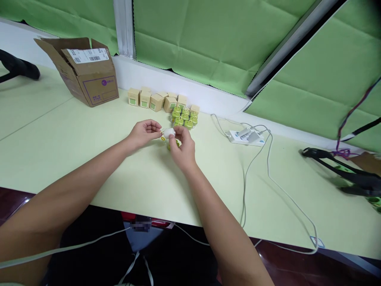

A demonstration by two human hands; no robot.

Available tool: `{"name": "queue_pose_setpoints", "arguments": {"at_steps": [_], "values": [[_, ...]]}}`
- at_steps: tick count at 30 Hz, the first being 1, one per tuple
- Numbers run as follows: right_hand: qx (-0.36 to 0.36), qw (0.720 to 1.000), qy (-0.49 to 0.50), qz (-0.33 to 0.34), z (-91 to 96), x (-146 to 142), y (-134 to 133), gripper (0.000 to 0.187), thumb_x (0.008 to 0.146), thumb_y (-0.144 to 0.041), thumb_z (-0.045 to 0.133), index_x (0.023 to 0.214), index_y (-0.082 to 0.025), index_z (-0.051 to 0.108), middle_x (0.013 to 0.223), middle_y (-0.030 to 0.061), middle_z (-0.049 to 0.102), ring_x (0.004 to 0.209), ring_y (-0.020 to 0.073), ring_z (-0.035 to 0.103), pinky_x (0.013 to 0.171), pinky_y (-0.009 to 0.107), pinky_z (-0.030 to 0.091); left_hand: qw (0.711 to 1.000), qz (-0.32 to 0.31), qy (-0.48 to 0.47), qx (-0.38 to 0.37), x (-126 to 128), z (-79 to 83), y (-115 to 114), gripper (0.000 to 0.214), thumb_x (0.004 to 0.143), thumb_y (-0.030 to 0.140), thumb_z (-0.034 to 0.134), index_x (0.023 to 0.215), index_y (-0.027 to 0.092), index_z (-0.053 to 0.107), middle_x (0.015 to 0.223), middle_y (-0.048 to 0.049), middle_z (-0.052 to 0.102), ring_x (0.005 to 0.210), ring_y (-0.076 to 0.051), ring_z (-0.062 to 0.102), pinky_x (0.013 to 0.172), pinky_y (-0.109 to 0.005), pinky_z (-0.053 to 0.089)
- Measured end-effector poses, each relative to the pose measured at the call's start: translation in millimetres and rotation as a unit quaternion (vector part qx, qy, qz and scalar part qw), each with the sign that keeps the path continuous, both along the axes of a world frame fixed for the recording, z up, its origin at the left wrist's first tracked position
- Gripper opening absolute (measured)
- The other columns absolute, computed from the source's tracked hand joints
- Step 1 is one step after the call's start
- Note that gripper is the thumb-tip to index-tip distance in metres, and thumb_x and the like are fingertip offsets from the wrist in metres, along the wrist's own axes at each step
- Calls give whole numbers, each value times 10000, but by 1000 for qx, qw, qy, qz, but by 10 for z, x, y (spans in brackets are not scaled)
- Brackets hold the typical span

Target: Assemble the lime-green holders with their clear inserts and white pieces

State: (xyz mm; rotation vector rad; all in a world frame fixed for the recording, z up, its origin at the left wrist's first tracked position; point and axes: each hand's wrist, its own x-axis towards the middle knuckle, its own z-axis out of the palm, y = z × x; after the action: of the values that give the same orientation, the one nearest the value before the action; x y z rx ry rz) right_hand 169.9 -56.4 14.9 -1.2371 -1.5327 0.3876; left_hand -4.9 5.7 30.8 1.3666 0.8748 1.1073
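Both my hands meet over the middle of the pale table (74, 131). My right hand (183, 147) pinches a small white rounded item (169, 132), with something green showing under its fingers. My left hand (145, 132) has its fingertips closed on the left end of that white item, beside a small yellow bit. Just beyond my hands lies a cluster of small green packets (184, 117). Behind it stands a row of small tan boxes (151, 99) with green labels.
An open cardboard carton (89, 73) stands at the back left. A white power strip (245, 137) with plugged adapters lies to the right, its grey cables trailing over the front edge. Black and green tools (354, 176) lie far right. Green cloth covers the wall.
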Motion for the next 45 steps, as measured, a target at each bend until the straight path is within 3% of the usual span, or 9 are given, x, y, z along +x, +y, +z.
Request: {"name": "queue_pose_setpoints", "arguments": {"at_steps": [4,8,18,27,35,40,45], "values": [[-9,995,98,32,-57,28,64,399,973,-504,606,1258,-225,632,1245,128,750,1079,240,738,1003,439,607,998,-16,-48,-22,3,-43,15,468,557,281,973,931,154,721,870,-14,710,840,-138,677,905,-335,564],[-34,987,152,42,-84,64,109,457,943,-558,648,1256,-225,652,1194,123,767,1029,244,746,912,445,648,997,-33,-67,-26,7,-64,19,485,571,296,998,956,155,740,906,-30,736,876,-149,697,945,-350,569],[-49,977,198,59,-106,78,152,481,903,-616,708,1209,-248,655,1187,93,775,1026,224,751,889,437,680,998,-38,-45,5,8,-39,-3,513,575,342,1016,975,156,754,991,-73,768,981,-198,722,1003,-397,587],[-34,978,185,88,-104,81,125,633,856,-716,744,1276,-249,670,1299,132,755,1142,256,750,1036,484,634,998,-25,-36,44,6,2,-36,550,554,351,1013,974,151,720,977,-73,755,935,-192,714,969,-407,594],[-21,977,192,89,-86,75,125,601,803,-632,829,1258,-260,700,1276,116,774,1140,267,763,1034,506,640,997,-12,-34,62,24,21,-53,537,549,342,1001,960,148,716,973,-69,749,908,-180,706,967,-404,594],[-43,973,211,87,-37,100,116,503,864,-557,782,1271,-274,703,1255,77,759,1099,229,752,1023,471,647,998,-9,-31,62,40,18,-54,507,569,375,999,931,150,724,949,-68,754,903,-182,709,977,-408,595],[-77,973,209,65,-44,119,133,419,853,-489,770,1208,-270,739,1248,55,707,929,185,730,875,413,684,996,16,-61,63,39,16,-37,502,564,361,1000,919,145,718,958,-66,756,900,-169,712,987,-397,600]]}}
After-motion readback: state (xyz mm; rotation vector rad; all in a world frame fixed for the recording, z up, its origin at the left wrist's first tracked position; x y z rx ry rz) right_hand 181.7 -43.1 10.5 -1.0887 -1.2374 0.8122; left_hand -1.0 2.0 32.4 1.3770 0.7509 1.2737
